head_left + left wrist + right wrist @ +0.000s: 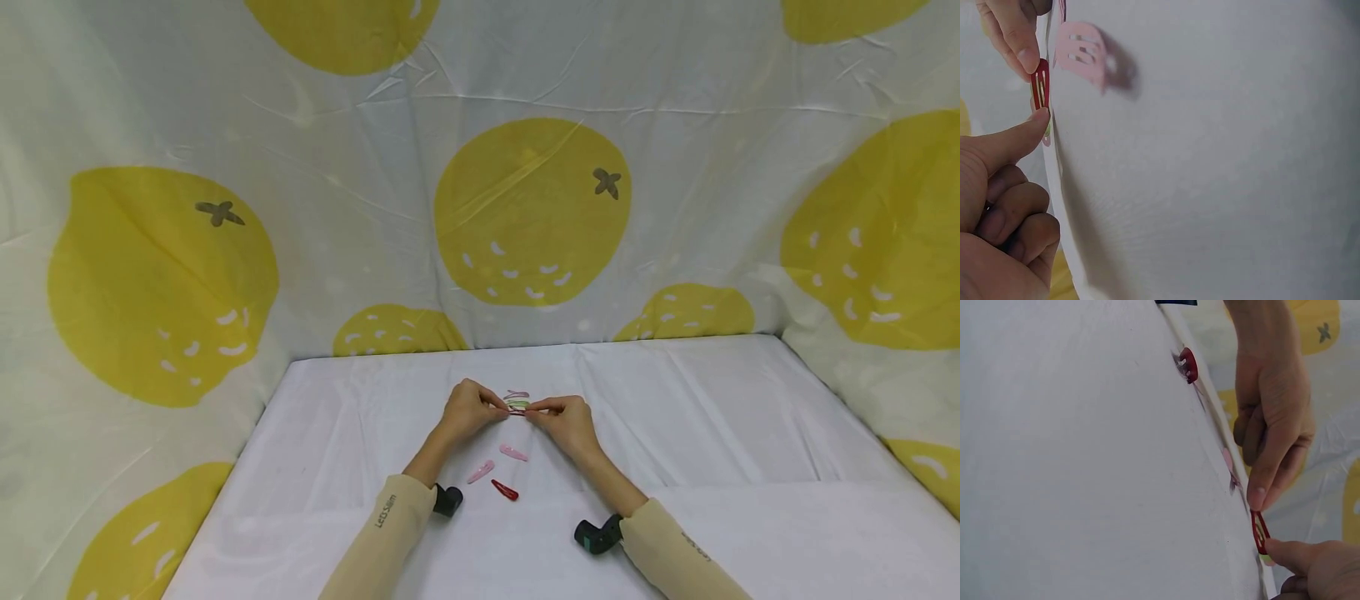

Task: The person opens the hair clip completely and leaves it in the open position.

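A red snap hair clip [1040, 84] is stretched between my two hands at the far part of the table. My left hand [467, 411] pinches one end between thumb and finger, its other fingers curled in the left wrist view. At the opposite end, my right hand [572, 425] pinches the same clip. Just beyond it lie a green clip [519, 402] and a pink-purple clip [517, 393], partly covered by the fingers. Nearer my body are two pink hair clips [513, 452] [481, 472] and another red hair clip [505, 489].
A white cloth covers the table [675, 433]. Behind it hangs a white curtain with yellow lemons [532, 212]. Black wrist devices [597, 536] stick out from both beige sleeves [386, 521] above the cloth.
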`<state>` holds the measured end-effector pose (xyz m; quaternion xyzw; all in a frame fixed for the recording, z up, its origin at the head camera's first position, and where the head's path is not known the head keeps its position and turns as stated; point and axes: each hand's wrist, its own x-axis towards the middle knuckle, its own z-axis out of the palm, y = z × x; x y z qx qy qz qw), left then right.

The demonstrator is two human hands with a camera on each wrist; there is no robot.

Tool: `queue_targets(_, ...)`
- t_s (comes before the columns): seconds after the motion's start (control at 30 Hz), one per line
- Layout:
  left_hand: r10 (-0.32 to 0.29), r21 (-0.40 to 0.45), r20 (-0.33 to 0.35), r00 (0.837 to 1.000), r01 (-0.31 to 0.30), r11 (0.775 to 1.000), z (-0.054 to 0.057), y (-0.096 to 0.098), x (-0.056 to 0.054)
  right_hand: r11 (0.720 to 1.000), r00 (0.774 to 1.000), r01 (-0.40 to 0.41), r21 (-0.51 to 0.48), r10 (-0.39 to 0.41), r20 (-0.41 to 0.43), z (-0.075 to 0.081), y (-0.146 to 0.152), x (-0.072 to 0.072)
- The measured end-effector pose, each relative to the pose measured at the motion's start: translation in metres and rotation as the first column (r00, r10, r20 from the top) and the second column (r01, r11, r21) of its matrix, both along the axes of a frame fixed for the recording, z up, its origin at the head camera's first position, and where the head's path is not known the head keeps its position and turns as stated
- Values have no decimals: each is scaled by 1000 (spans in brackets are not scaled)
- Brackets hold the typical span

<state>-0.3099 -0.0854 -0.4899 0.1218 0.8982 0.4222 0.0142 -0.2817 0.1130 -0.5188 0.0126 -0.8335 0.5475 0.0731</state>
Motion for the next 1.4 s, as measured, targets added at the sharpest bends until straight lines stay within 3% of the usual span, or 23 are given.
queue_targets(0.37, 0, 39, -8, 1000, 0, 999, 5, 0, 5, 1000, 1000, 21, -18, -21, -8, 2, 2, 4)
queue_targets(0.53, -2, 87, 12, 1000, 1, 996, 9, -6, 9, 999, 1000, 18, -47, -19, -11, 4, 3, 6)
queue_targets(0.67, -8, 120, 66, 998, 0, 993, 15, -11, 16, 997, 1000, 4, -83, -3, 19, 6, 3, 9)
queue_targets(0.77, -20, 139, 101, 995, 6, 990, 21, -15, 22, 994, 998, -4, -113, 11, 69, 10, 4, 15)
queue_targets(0.9, -47, 197, 100, 994, 26, 980, 27, -20, 32, 992, 992, -22, -128, 38, 122, 18, 8, 29)
queue_targets(1.07, -66, 251, 129, 990, 31, 967, 32, -24, 47, 986, 982, -94, -139, 115, 150, 23, 15, 46)
queue_targets(1.23, -77, 247, 161, 984, 35, 968, 30, -25, 57, 980, 971, -141, -141, 165, 172, 21, 16, 58)
queue_targets(1.4, -63, 207, 190, 980, 23, 978, 22, -24, 60, 980, 971, -143, -141, 166, 171, 16, 16, 63)
